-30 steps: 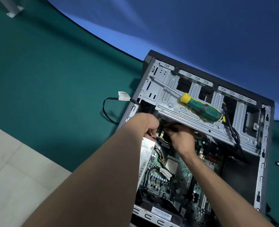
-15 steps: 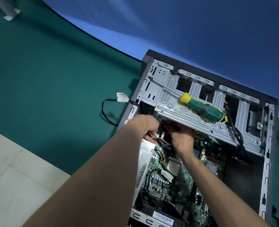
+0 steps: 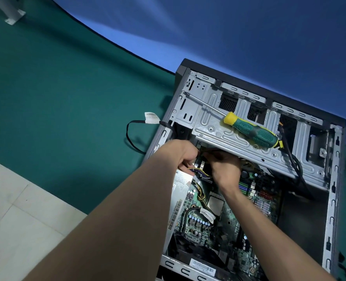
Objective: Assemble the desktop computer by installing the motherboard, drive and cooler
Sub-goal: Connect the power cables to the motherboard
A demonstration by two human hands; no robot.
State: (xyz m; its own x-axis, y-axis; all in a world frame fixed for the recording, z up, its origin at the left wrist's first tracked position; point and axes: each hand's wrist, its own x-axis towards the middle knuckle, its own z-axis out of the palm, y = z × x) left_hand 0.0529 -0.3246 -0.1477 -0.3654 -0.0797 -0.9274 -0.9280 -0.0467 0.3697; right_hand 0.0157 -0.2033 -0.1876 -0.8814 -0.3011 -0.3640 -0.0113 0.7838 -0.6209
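Note:
An open computer case [image 3: 333, 179] lies on its side on a green mat. The green motherboard [image 3: 247, 211] sits inside it, with a bare CPU [image 3: 215, 204] near its middle. Both hands reach under the silver drive cage [image 3: 225, 136]. My left hand [image 3: 178, 154] has its fingers curled around a bundle of yellow and black power wires [image 3: 199, 173]. My right hand [image 3: 226, 167] pinches a dark cable or connector just below the cage edge; its fingertips are partly hidden. A screwdriver [image 3: 253, 130] with a green and yellow handle rests on top of the cage.
A black cable with a white tag [image 3: 150, 118] loops out of the case onto the green mat [image 3: 66, 102]. The silver power supply [image 3: 178, 201] fills the case's left side. Pale floor tiles [image 3: 16, 230] lie at lower left. A white stand foot [image 3: 14, 17] is at top left.
The view shifted slightly. Both hands stay under the drive cage, with only small finger movements on the wires. The screwdriver has not moved.

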